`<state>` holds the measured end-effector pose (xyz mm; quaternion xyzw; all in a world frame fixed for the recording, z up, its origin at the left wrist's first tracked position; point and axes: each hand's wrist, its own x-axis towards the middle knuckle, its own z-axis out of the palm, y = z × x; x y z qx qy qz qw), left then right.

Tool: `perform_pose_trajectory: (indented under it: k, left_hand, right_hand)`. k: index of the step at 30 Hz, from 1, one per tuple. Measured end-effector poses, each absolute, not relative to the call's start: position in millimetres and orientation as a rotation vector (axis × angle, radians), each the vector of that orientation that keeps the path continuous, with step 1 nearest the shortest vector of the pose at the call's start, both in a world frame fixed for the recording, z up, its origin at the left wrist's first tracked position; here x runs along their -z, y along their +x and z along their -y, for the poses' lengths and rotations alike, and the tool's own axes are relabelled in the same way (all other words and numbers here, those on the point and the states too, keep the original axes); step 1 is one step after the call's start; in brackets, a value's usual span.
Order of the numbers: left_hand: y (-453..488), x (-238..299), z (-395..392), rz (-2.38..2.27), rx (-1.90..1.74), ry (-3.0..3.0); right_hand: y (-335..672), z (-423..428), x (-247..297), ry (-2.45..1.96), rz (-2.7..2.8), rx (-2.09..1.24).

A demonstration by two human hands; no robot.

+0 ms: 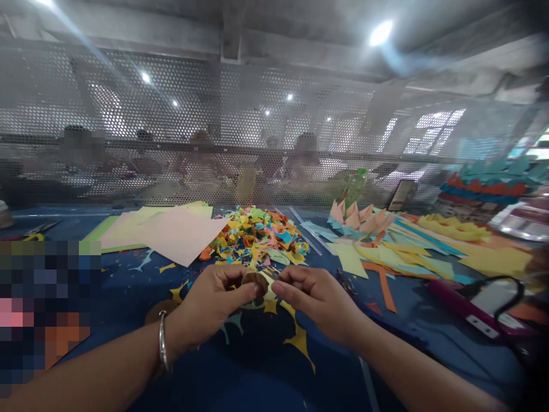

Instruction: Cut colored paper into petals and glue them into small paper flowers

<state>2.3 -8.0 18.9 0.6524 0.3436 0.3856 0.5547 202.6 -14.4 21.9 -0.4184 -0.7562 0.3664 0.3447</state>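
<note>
Low over the blue table, my left hand (223, 303) pinches a small round brown disc (253, 278) between thumb and fingers. A scrap of pale yellow paper (269, 288) shows just behind the disc, between my two hands. My right hand (311, 294) is closed in a pinch, its thumb tip at this paper's edge. Whether it grips the paper or something smaller cannot be made out. Yellow cut-out paper scraps (302, 343) lie beneath my hands. Another brown round piece (160, 311) is partly hidden behind my left wrist.
A heap of colourful paper scraps (261, 234) lies ahead, with pastel sheets (180, 229) to its left. Folded paper points (358, 220) and paper strips (394, 257) spread rightward. A magenta device (476, 315) with a black cable sits at right. A perforated screen (171, 114) stands behind.
</note>
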Motion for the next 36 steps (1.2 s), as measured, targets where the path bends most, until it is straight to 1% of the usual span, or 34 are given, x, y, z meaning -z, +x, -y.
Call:
perform_pose_trajectory:
  k: [4, 20, 26, 36]
  left_hand:
    - [2.3, -20.0, 7.1, -0.776, -0.946, 1.566]
    - [3.1, -22.8, 8.5, -0.783, -0.899, 1.601]
    - [2.2, -22.7, 8.0, -0.784, -0.883, 1.608]
    - [-1.4, -25.8, 7.5, -0.826, -0.857, 1.798]
  right_hand:
    - [203.2, 15.7, -21.1, -1.087, 2.026, -0.884]
    - [201.9, 18.3, -23.3, -1.117, 2.059, -0.873]
    - [202.4, 18.1, -24.2, -1.112, 2.019, -0.822]
    - [203.3, 18.4, -23.3, -1.135, 2.08, -0.824]
